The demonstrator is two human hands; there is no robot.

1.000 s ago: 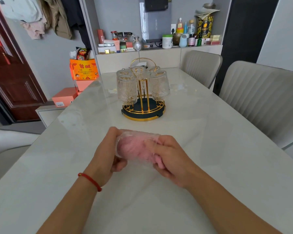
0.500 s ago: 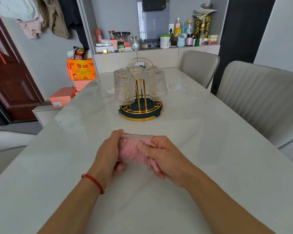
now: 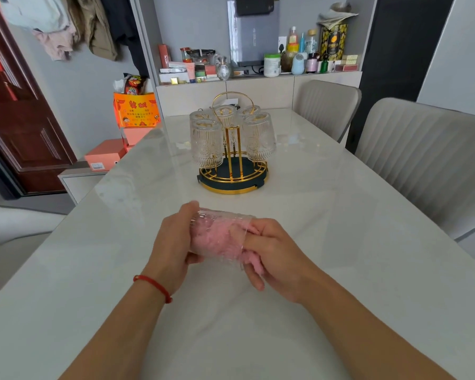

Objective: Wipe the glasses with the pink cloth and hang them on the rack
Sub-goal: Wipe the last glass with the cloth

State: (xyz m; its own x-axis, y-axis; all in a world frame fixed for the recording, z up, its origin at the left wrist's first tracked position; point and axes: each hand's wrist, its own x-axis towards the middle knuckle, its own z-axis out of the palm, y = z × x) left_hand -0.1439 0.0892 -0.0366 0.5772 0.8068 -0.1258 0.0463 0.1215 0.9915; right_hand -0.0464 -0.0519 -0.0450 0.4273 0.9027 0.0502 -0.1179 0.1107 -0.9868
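Since the earlier frame, little shifted: glass tumbler (image 3: pixel 220 237) still on its side between both hands over the near part of the marble table (image 3: pixel 327 215), at most rolled a touch, with pink cloth (image 3: pixel 217 239) still stuffed inside and a tail of it spilling from the mouth by the right palm. Left hand (image 3: pixel 173 248) wrapped around the base end, closed firmly on the glass; right hand (image 3: pixel 274 253) at the open end, fingers (image 3: pixel 254 239) pushed into the mouth and pinching the cloth against the inner wall. Step in hand, by judgement: wiping the inside, not yet hanging. Next move likely calls for drawing the cloth out, turning the tumbler mouth down, and reaching well forward to the gold rack (image 3: pixel 232 160) without knocking its neighbours. On that rack, five or so ribbed glasses (image 3: pixel 206 145) already hung upside down around the central post; whether a free peg remains, hard to tell, though a gap shows at the near front. Rack's dark round tray (image 3: pixel 232 185) otherwise holding nothing visible.
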